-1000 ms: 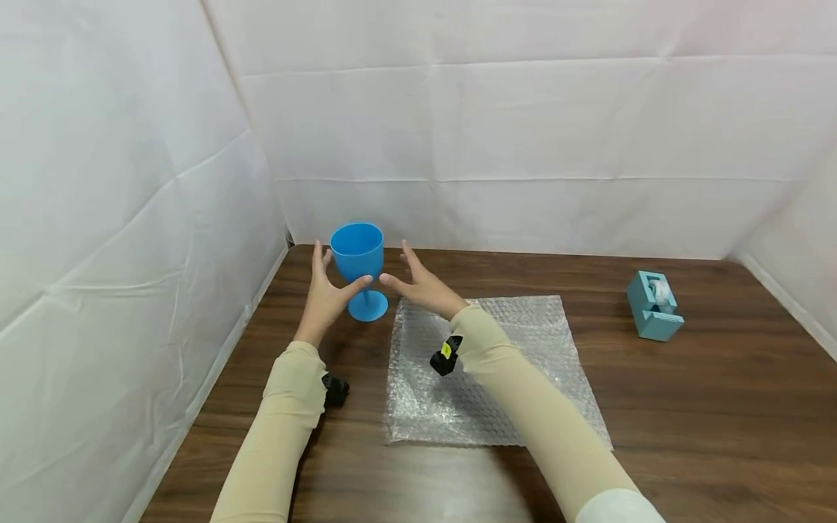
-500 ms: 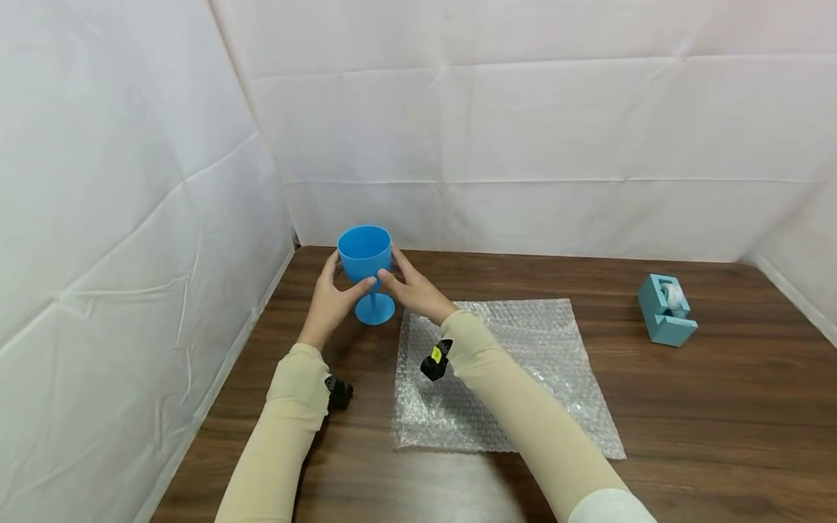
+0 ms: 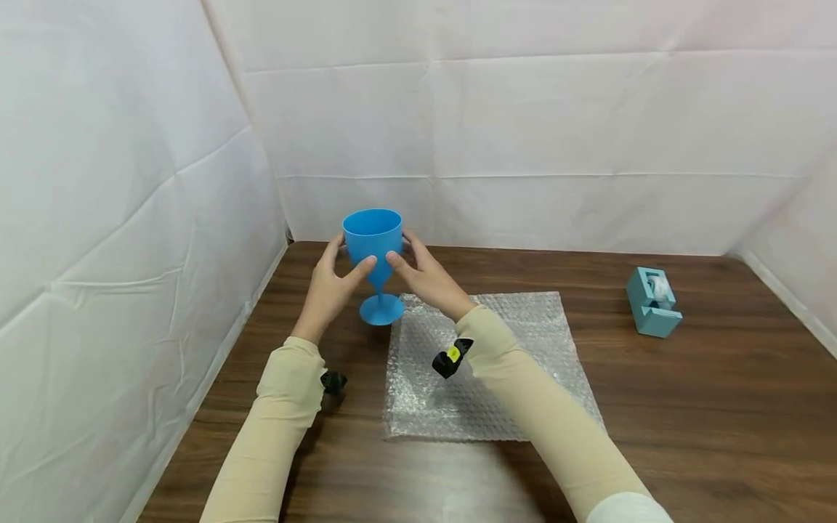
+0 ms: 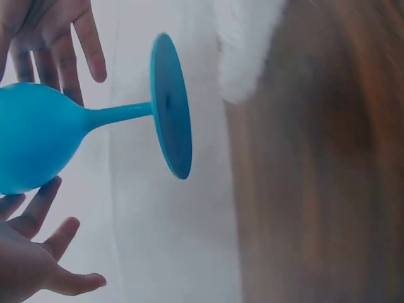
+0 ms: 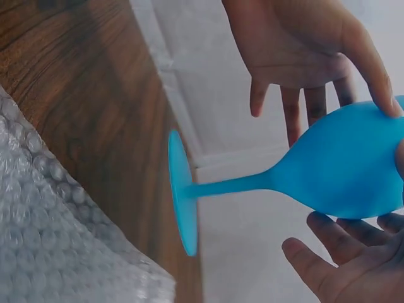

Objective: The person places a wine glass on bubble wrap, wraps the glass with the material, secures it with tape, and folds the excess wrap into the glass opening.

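A blue goblet (image 3: 373, 243) is held upright by its bowl between both hands, its foot raised off the table. On its left side, the left hand (image 3: 327, 294) grips the bowl, thumb at the front and fingers behind. The right hand (image 3: 433, 282) grips the opposite side in the same way. From the left wrist view, the underside of the goblet's foot (image 4: 172, 107) is visible. The right wrist view shows the goblet's stem (image 5: 233, 184) untouched, with fingertips against the bowl. Some fingers are hidden behind the bowl in the head view.
A sheet of bubble wrap (image 3: 451, 407) lies flat on the brown wooden table (image 3: 706, 414), partly under the right forearm. Toward the right stands a light blue tape dispenser (image 3: 650, 305). White cloth walls (image 3: 523, 131) close off the back and sides.
The hands have closed in on the goblet from both sides and taken hold of its bowl. The goblet has risen off the table and shifted slightly right.
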Available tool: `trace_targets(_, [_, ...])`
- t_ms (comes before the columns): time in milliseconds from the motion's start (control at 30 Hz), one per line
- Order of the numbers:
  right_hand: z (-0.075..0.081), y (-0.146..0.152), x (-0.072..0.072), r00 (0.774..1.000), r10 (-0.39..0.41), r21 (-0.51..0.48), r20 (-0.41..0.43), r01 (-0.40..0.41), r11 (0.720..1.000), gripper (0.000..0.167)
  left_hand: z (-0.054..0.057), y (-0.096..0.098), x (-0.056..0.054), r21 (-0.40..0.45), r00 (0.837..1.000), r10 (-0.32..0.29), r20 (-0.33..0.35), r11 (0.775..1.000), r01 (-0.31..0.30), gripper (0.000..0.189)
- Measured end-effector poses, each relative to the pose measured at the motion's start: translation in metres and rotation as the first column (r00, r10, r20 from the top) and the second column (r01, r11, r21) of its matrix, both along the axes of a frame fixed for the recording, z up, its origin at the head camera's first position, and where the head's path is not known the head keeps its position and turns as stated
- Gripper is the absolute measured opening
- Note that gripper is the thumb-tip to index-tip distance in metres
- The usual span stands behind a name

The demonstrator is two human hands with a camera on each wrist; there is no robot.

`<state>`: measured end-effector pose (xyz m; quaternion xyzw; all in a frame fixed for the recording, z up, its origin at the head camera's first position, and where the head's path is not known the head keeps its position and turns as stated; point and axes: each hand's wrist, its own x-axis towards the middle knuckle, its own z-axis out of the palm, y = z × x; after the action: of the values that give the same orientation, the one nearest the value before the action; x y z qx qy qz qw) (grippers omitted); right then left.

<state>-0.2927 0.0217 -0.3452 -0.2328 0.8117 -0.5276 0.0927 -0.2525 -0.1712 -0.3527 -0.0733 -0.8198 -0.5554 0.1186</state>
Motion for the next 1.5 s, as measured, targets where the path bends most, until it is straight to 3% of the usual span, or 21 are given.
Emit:
trace_targets(333, [0.020,0.023,0.025,1.000,0.015,-0.046,0.000,-0.015,0.999,0.090,0.031,0.016,0.022,-0.073,0.998,-0.022,0.052,0.997,0.026,0.078])
trace_targets(600, [0.019,0.033,0.046,0.997,0.018,-0.076,0.069,-0.013,0.997,0.087,0.039,0.028,0.037,-0.141,0.984,-0.033,0.177,0.988,0.058,0.082])
trace_targets(767, [0.007,0.039,0.052,0.985,-0.004,-0.070,0.173,0.017,0.997,0.086,0.035,0.034,0.038,-0.233,0.966,-0.035,0.257,0.968,0.097,0.085])
trace_targets(1000, [-0.015,0.043,0.054,0.949,0.002,-0.067,0.316,0.020,0.998,0.080,0.018,0.035,0.034,-0.309,0.929,-0.052,0.367,0.935,0.174,0.083])
trace_targets(1500, [-0.046,0.035,0.041,0.896,-0.027,-0.005,0.443,0.033,0.999,0.079,-0.003,0.024,0.021,-0.362,0.873,-0.076,0.482,0.890,0.278,0.075])
